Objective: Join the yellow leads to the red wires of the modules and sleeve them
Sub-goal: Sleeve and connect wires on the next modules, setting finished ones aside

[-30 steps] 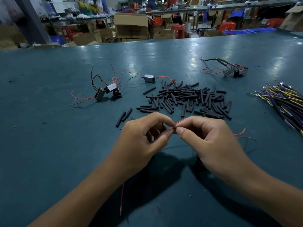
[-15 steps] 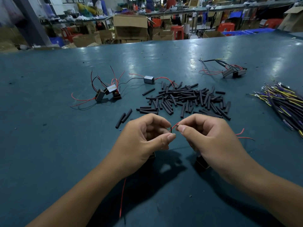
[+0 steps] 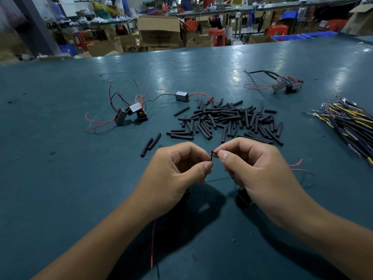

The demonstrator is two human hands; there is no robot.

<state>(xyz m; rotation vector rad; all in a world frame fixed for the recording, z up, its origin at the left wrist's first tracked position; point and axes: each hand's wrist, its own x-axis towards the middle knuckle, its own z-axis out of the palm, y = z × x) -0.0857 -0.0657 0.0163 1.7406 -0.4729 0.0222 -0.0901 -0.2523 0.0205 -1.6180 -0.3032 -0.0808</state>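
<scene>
Nearest to us, a loose red wire (image 3: 152, 246) lies on the teal tabletop (image 3: 60, 178) under our left forearm. Our left hand (image 3: 173, 174) pinches a thin black wire (image 3: 211, 158) between thumb and forefinger; our right hand (image 3: 254, 168) pinches a red wire end (image 3: 215, 149) just beside it, and the two meet between our fingertips. Under our right hand a dark module (image 3: 244, 198) rests on the tabletop, partly hidden. Just right of that hand, two red wire ends (image 3: 298, 166) curl outward.

Just beyond both hands lies a heap of black sleeves (image 3: 228, 122), with a few strays (image 3: 151, 143) beyond the left hand. Farther left sits a cluster of modules (image 3: 131, 113) with red and black wires, and a single grey module (image 3: 182, 96) beyond the heap. Far right of the right hand lies a bundle of yellow leads (image 3: 347, 122); beyond it, two more modules (image 3: 286, 86).

Past the glossy, speckled tabletop edge we see cardboard boxes (image 3: 159, 30), red stools (image 3: 217, 36), blue crates (image 3: 306, 35) and long cluttered benches (image 3: 242, 9).
</scene>
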